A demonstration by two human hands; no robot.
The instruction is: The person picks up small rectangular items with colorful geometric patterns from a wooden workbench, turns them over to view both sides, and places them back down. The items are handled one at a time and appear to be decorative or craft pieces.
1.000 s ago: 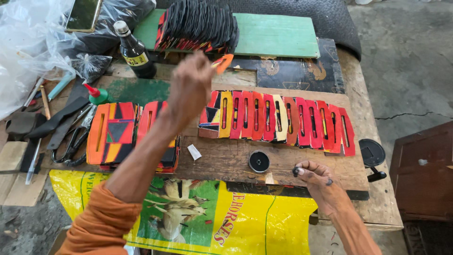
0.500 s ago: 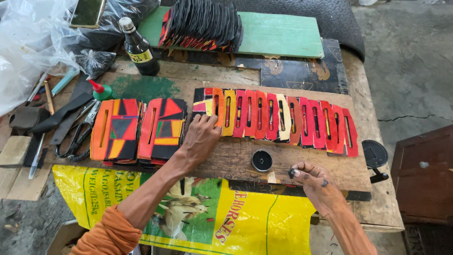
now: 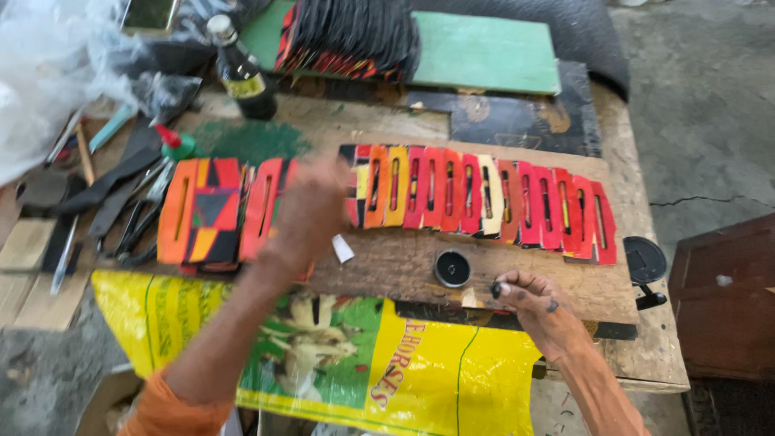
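Note:
A long row of slotted red, orange and yellow pieces point(image 3: 484, 198) lies overlapping on a worn wooden board point(image 3: 404, 262). A second group of orange, black and yellow pieces point(image 3: 206, 210) lies to the left. My left hand point(image 3: 311, 214) is blurred above the gap between the two groups, and its fingers cannot be made out. My right hand point(image 3: 537, 303) rests on the board's front edge, its fingers pinched on a small black thing point(image 3: 496, 289). It is just right of a small round black tin point(image 3: 452, 268).
A dark glass bottle point(image 3: 240, 73), a stack of dark pieces point(image 3: 351, 36) and a green board point(image 3: 484, 52) are at the back. Scissors and hand tools point(image 3: 121, 202) lie at left. A yellow printed sack point(image 3: 363, 363) hangs in front. A black lid point(image 3: 644, 260) sits at right.
My left hand came down from the back onto the pieces, and has now lifted and shifted left, blurred. The right hand has stayed beside the tin.

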